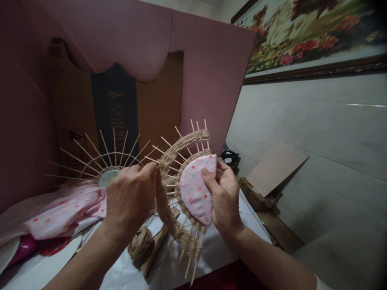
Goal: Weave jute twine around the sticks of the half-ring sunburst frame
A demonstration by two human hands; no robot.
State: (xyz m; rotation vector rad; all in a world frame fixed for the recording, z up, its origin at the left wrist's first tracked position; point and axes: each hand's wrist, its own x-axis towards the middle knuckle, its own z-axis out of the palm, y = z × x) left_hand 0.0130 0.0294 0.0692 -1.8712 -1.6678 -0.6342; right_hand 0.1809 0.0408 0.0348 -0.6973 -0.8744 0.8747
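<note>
My right hand [225,197] grips a half-round woven twine piece [165,189] by its straight edge. The thumb presses on the pink flowered fabric [196,189] that covers its middle, and the fingers go behind. Thin wooden sticks fan out through two woven bands and poke past the outer one. Closed at the outer band's left side is my left hand [133,197], back toward me; its fingertips are mostly hidden. A ball of twine [142,243] lies below, beside a brown rod-like thing [154,251].
Behind my left hand stands a second half-round stick frame [113,161]. Crumpled pink fabric [69,207] and red-handled scissors [54,246] lie at left on the white table cover [123,266]. Beyond are pink panels [208,72], cardboard [276,167] and a tiled wall [317,117].
</note>
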